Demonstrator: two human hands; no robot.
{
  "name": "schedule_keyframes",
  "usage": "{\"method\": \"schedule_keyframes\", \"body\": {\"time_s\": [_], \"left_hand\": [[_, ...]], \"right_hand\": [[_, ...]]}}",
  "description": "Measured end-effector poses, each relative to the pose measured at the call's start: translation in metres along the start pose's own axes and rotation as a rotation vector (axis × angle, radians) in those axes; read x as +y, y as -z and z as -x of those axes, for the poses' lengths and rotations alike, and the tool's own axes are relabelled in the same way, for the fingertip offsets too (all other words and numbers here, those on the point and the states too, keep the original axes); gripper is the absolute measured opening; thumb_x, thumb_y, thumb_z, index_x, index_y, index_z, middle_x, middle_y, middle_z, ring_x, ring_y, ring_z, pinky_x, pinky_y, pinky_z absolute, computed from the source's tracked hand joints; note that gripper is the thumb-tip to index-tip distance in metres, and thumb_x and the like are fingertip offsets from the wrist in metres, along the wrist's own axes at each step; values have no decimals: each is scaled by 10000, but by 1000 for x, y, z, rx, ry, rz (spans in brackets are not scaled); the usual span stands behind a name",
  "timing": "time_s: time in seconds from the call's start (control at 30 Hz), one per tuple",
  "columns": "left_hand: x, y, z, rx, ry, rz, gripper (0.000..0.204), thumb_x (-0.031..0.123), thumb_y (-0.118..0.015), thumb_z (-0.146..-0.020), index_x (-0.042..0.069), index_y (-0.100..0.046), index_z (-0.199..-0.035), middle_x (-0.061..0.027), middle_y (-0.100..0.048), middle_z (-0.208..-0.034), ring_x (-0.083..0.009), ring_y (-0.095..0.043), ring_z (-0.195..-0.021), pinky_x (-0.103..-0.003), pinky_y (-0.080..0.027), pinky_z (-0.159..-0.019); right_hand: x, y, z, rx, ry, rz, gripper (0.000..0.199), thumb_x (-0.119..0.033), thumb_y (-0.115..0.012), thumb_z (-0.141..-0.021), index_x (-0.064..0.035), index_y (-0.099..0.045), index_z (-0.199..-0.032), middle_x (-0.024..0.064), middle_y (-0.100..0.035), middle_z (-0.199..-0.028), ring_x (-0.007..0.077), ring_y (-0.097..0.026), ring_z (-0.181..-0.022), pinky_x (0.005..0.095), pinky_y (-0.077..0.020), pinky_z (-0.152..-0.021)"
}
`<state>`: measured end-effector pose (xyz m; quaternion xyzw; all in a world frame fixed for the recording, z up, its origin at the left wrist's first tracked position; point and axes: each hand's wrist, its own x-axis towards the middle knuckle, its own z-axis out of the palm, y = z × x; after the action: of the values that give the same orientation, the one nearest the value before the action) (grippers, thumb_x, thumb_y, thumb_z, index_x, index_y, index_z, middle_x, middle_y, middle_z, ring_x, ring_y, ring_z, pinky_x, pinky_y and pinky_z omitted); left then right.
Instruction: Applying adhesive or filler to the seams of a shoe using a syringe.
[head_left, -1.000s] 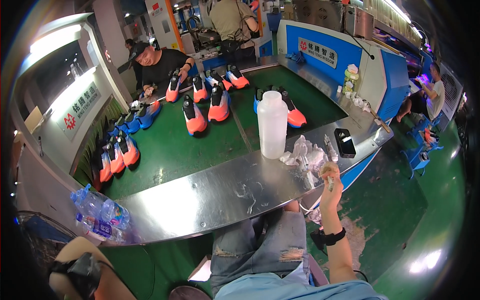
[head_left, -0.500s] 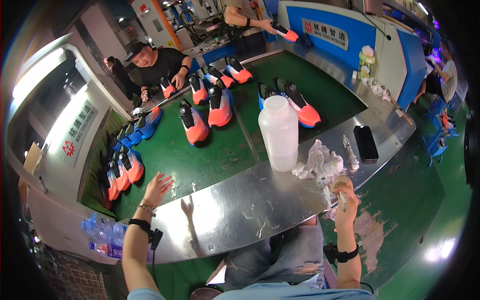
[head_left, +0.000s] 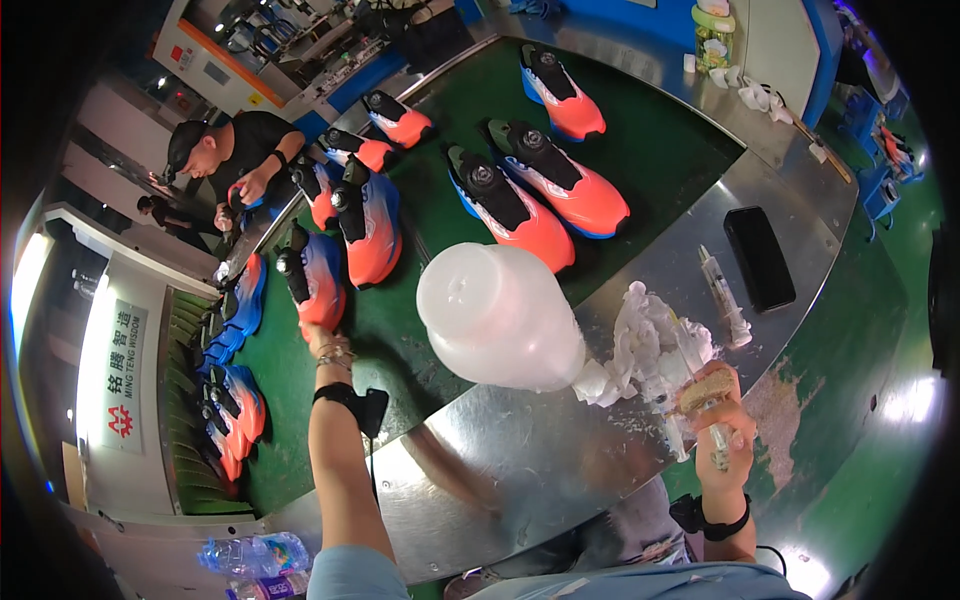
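Observation:
My left hand (head_left: 320, 338) reaches over the table to the toe of a coral-and-blue running shoe (head_left: 318, 285) with a black tongue. It appears to touch the toe, but the shoe hides its fingers. A matching shoe (head_left: 372, 235) stands just to the right. Over the metal front edge, my right hand (head_left: 728, 432) is closed round a tan, rough-surfaced pad (head_left: 706, 388) and a short, clear tube-like piece (head_left: 720, 445). Crumpled white tissue (head_left: 645, 345) lies beside that hand. Farther back rests a clear syringe (head_left: 722, 298).
A large white plastic bottle (head_left: 500, 318) stands mid-table between my arms. Several more shoes (head_left: 570, 185) stand on the green mat (head_left: 660, 165). A black phone (head_left: 758, 258) lies at the right edge. Across the table a person (head_left: 230, 160) handles a shoe. Plastic bottles (head_left: 255, 552) lie lower left.
My left hand has moved forward and right to the shoe's toe. My right hand keeps hold of the tan pad. The view has shifted, and the co-worker's shoe is now lifted.

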<state>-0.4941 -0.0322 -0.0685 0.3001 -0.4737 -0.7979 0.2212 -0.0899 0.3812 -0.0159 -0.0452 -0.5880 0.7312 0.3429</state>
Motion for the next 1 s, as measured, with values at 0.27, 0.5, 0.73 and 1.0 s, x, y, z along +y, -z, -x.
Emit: {"method": "schedule_keyframes", "body": {"time_s": [0.27,0.5,0.73,1.0], "left_hand": [[53,112,9,50,-60,-256,594,371,-629,-819,-56,-439,-1187,-192,-481,-1215,-280,-520,-1070,-413,-498,-873],[127,268,192,-134,42,-228,550,307,-636,-824,-9,-440,-1230,-130,-439,-1287,-232,-467,-1149,-335,-423,-962],[166,385,381,133,116,-221,451,220,-502,-907,45,-381,-1305,-94,-465,-1264,-229,-480,-1132,-311,-396,-976],[166,407,352,0,-197,-442,451,252,-488,-923,-61,-407,-1238,-153,-502,-1180,-251,-499,-1089,-351,-451,-870]], "right_hand": [[-5,-3,-3,-116,-15,30,548,-490,-400,-855,-8,-643,-757,193,-581,-921,314,-432,-1057,431,-335,-886],[-10,12,13,-222,124,177,492,-419,-408,-864,10,-631,-771,182,-545,-999,300,-445,-1051,405,-342,-878],[-7,2,39,-130,61,291,403,-323,-429,-870,14,-641,-814,190,-487,-1130,274,-461,-1063,374,-331,-922],[-24,-5,68,-92,-53,587,367,-218,-340,-894,69,-567,-862,177,-505,-1078,272,-487,-1006,343,-345,-922]]}}
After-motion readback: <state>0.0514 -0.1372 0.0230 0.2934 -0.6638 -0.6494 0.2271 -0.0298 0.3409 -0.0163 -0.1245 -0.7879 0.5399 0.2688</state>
